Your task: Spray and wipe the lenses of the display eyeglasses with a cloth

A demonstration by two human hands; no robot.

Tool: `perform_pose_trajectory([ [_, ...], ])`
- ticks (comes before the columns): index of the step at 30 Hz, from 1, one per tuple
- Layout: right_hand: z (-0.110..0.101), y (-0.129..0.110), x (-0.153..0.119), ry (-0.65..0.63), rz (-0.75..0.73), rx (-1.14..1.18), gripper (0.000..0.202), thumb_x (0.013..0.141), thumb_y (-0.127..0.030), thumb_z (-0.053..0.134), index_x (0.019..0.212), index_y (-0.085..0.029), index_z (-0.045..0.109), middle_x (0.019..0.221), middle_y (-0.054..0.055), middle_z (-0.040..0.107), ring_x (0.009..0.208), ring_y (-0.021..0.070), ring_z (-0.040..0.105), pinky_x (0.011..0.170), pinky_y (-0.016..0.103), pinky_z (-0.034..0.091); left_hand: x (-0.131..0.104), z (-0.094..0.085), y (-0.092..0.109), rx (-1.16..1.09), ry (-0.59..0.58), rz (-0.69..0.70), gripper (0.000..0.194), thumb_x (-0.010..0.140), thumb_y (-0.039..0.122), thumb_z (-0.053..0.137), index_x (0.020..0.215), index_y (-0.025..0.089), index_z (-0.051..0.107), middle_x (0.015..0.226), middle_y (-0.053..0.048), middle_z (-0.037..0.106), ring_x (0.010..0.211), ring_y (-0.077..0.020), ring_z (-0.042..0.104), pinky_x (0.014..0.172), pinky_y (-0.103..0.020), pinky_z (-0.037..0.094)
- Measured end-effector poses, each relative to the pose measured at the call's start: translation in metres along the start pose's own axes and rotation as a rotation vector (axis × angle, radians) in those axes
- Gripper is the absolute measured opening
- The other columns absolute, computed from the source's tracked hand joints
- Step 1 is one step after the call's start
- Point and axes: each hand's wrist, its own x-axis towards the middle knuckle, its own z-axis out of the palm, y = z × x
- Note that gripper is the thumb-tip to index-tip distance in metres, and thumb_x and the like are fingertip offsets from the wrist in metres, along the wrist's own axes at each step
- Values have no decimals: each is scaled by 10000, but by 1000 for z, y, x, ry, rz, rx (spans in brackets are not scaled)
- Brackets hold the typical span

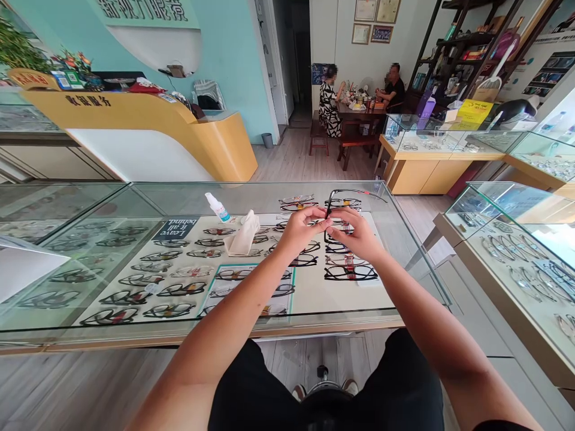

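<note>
Both hands meet above the right part of a glass display case (309, 320). Between their fingertips is a pair of black glasses (331, 200), its temple reaching out to the right with a reddish tip. My left hand (303, 226) pinches the frame from the left, fingers closed. My right hand (357, 233) grips it from the right, thumb and fingers pressed together. A crumpled beige cloth (243, 234) rests on the glass left of my hands. Beside it stands a small white spray bottle (217, 208) with a blue and pink label, slightly tilted in view.
Rows of glasses (171, 310) lie inside the case. At the left edge is a white panel (27, 266). More glass cases (507, 269) stand to the right. Two people sit at a wooden table (359, 114) at the back, left of dark shelves. A yellow counter (224, 143) is behind.
</note>
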Motion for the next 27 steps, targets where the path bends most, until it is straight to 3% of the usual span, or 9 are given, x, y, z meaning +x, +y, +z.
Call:
perform_pose_trajectory([
  [7, 1, -1, 1, -15, 18, 59, 352, 1010, -616, 784, 1135, -287, 774, 1267, 117, 790, 1233, 324, 734, 1127, 547, 594, -1, 3, 3, 7, 20, -15, 550, 594, 553, 1079, 867, 203, 755, 1183, -90, 789, 1149, -263, 750, 1020, -419, 634],
  [14, 0, 3, 0, -47, 2, 85, 222, 1027, -435, 777, 1158, -261, 737, 1230, 114, 749, 1169, 295, 707, 1048, 495, 595, 0, 3, 2, 78, 12, 54, 532, 653, 592, 1047, 906, 218, 766, 1067, -68, 809, 1093, -261, 761, 1099, -438, 577],
  [27, 2, 1, -1, -50, 50, 115, 198, 998, -346, 768, 1173, -272, 712, 1202, 78, 769, 1074, 254, 743, 904, 415, 594, -2, 2, 3, 91, 12, 87, 571, 693, 542, 1046, 957, 219, 655, 1104, -48, 746, 1090, -231, 740, 1035, -384, 551],
])
